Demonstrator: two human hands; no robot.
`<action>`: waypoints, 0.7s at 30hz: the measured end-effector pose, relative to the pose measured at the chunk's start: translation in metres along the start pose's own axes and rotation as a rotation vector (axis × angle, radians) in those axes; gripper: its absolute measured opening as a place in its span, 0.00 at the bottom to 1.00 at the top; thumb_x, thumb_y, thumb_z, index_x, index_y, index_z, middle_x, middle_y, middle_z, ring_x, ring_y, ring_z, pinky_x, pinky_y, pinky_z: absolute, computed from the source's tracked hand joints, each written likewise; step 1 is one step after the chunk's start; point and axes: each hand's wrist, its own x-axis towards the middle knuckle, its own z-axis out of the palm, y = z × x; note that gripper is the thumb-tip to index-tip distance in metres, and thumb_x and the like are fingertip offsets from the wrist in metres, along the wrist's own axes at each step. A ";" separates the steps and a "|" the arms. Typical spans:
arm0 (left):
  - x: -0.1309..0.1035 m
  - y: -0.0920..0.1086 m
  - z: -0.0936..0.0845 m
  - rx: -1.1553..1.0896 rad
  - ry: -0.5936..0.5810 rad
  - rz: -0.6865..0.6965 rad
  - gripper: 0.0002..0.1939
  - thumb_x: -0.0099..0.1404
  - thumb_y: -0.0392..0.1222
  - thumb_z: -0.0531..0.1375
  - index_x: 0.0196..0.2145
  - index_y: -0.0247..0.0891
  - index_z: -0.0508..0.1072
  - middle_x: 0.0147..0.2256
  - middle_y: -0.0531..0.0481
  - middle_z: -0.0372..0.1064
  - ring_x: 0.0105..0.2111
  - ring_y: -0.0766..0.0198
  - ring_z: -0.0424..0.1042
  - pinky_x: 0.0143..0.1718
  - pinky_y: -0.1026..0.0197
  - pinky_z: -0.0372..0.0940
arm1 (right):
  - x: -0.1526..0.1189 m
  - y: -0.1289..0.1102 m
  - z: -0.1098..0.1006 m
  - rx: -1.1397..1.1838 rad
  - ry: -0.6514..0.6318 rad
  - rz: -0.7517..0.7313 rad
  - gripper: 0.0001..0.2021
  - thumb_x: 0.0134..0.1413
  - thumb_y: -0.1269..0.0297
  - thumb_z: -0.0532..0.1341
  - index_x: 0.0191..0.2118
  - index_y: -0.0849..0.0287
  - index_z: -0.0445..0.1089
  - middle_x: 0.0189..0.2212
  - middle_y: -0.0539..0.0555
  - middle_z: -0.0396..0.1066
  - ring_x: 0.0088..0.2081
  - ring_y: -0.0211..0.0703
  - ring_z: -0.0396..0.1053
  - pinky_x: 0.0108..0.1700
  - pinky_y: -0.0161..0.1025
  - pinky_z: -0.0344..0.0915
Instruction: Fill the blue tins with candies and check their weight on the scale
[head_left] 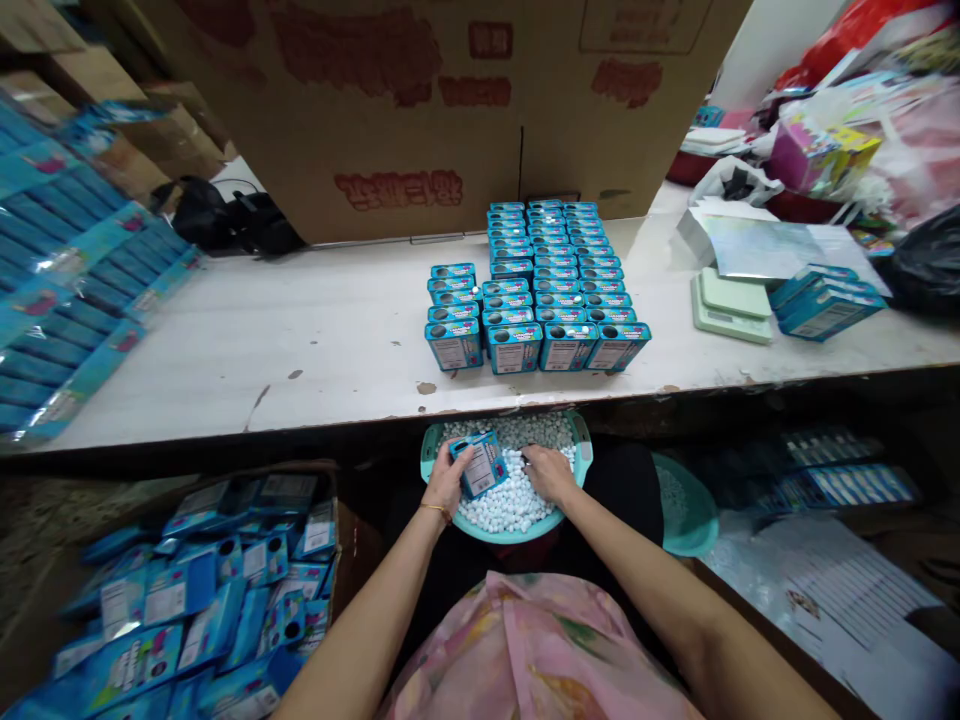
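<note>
My left hand (448, 480) grips a small blue printed box (484, 466), tilted over a turquoise basin (469, 528) in my lap. Small white balls (502, 512) fill the basin. My right hand (550, 474) reaches into the balls beside the box, its fingers curled and partly hidden; a small dark spot shows at the fingertips, too small to name. On the white table (360, 340) ahead, rows of upright blue boxes (516, 347) stand packed together, with a few white balls lying on their tops.
A carton of loose blue boxes (187, 590) sits at lower left. Wrapped packs (67, 270) stack at far left. A large cardboard box (450, 120) closes off the table's back. To the right are a pale green scale (731, 305), more blue boxes (829, 302) and another turquoise basin (686, 505).
</note>
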 end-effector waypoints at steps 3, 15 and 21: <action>-0.009 0.014 -0.002 0.042 -0.036 0.019 0.23 0.46 0.49 0.61 0.38 0.39 0.60 0.32 0.52 0.64 0.31 0.66 0.67 0.36 0.59 0.63 | 0.001 0.008 -0.002 0.164 0.014 -0.021 0.16 0.50 0.64 0.53 0.47 0.52 0.63 0.46 0.49 0.65 0.46 0.41 0.63 0.44 0.35 0.58; -0.022 0.032 -0.027 0.676 -0.062 0.442 0.21 0.50 0.47 0.59 0.41 0.37 0.61 0.36 0.50 0.64 0.36 0.64 0.64 0.41 0.59 0.59 | -0.032 0.015 -0.107 0.152 0.063 -0.215 0.15 0.48 0.62 0.56 0.45 0.54 0.66 0.43 0.50 0.68 0.43 0.41 0.64 0.42 0.35 0.59; -0.024 0.030 -0.001 0.836 -0.179 0.526 0.20 0.52 0.45 0.58 0.42 0.38 0.61 0.37 0.49 0.65 0.37 0.62 0.65 0.41 0.59 0.59 | -0.036 -0.023 -0.145 -0.138 -0.001 -0.281 0.15 0.49 0.60 0.55 0.44 0.52 0.65 0.41 0.51 0.69 0.42 0.44 0.65 0.39 0.36 0.58</action>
